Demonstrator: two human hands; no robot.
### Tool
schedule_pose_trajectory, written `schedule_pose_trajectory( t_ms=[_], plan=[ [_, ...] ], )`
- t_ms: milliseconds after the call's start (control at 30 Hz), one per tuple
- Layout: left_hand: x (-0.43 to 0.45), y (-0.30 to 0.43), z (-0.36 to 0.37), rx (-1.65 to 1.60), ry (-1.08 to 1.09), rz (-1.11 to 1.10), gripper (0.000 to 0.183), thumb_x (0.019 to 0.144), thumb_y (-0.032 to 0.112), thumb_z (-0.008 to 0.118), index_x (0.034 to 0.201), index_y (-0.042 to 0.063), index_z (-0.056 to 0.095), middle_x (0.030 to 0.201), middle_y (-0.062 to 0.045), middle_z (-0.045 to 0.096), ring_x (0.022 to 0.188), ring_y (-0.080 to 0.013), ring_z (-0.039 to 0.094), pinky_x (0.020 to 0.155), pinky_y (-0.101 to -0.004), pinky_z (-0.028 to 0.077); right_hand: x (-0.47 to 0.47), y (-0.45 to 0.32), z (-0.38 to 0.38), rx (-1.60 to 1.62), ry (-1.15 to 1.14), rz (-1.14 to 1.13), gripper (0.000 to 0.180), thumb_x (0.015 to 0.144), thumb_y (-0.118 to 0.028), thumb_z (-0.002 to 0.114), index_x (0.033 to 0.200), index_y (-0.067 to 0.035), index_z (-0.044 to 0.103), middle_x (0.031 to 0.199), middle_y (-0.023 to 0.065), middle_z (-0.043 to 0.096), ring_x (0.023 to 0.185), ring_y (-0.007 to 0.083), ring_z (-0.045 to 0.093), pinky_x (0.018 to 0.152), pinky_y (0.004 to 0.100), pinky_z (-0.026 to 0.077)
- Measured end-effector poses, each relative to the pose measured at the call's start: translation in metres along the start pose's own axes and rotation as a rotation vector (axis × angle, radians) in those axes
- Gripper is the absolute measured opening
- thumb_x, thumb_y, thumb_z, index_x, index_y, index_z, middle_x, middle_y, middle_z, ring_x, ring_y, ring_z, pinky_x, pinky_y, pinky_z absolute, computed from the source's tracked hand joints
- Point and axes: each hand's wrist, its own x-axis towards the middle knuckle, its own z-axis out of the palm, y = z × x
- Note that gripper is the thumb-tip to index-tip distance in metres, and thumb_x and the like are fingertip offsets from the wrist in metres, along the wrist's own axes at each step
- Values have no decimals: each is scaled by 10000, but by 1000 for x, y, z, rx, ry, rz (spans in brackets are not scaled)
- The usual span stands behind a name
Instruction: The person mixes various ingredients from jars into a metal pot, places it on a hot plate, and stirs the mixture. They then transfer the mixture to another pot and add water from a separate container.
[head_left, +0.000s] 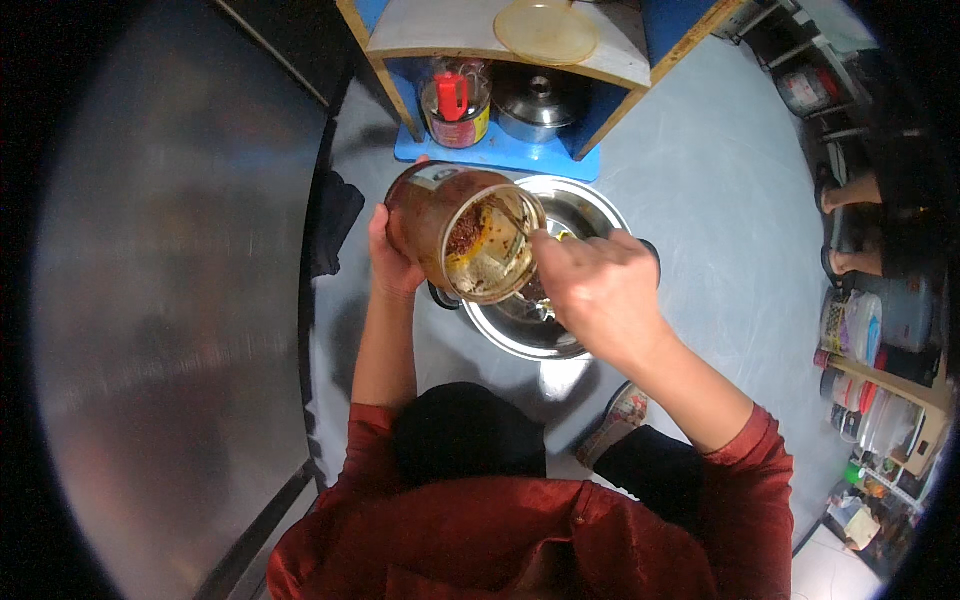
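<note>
My left hand (395, 251) grips a large clear jar (420, 217) from its left side and tilts it, mouth towards me and to the right. Dark reddish-brown flakes in yellowish oil (469, 232) cling inside, and the walls are smeared. In my right hand (600, 289) is a thin utensil (513, 217) reaching into the jar's mouth; its working end is hard to make out. Below both hands, a wide stainless steel pot (506, 337) with black handles stands on the floor. Some dark matter (534, 289) lies in it, mostly hidden by the jar and my right hand.
Ahead is a low blue shelf unit (626, 124) holding a lidded steel pot (536, 109) and a tub with a red handle (454, 112). A round translucent lid (546, 31) rests on top. A metal panel (180, 300) borders the left; another person's feet (847, 262) show far right.
</note>
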Motion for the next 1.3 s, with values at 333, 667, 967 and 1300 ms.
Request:
schedule_pose_trajectory(
  t_ms=[333, 667, 967, 1300],
  plan=[
    [-1, -10, 9, -11, 44, -47, 744, 880, 500, 550, 1460, 94, 321, 1398, -161, 456, 1271, -323, 468, 1060, -473, 389, -2, -1, 30, 1003, -353, 576, 261, 936, -205, 602, 863, 24, 702, 753, 79, 695, 680, 185, 641, 658, 322, 497],
    [-3, 15, -12, -13, 135, 150, 629, 935, 486, 415, 1437, 108, 368, 1436, -116, 426, 1332, -290, 400, 1114, -448, 312, -43, 59, 0, 1474, -288, 1059, 221, 952, -177, 561, 943, -15, 710, 579, -62, 504, 463, 27, 310, 423, 215, 215],
    [-7, 15, -28, -88, 325, 172, 687, 926, 575, 361, 1432, 110, 373, 1455, -116, 400, 1340, -328, 371, 1104, -515, 297, -114, 54, 104, -13, -290, 203, 93, 746, -85, 609, 837, -104, 607, 629, 61, 632, 537, 222, 638, 493, 353, 506],
    [-3, 9, -21, -33, 322, 171, 691, 922, 592, 345, 1432, 127, 385, 1452, -127, 408, 1345, -336, 368, 1106, -528, 291, -94, 64, -2, 428, -82, 449, 138, 888, -123, 593, 859, -21, 682, 585, 107, 583, 498, 226, 569, 512, 334, 457]
  ],
)
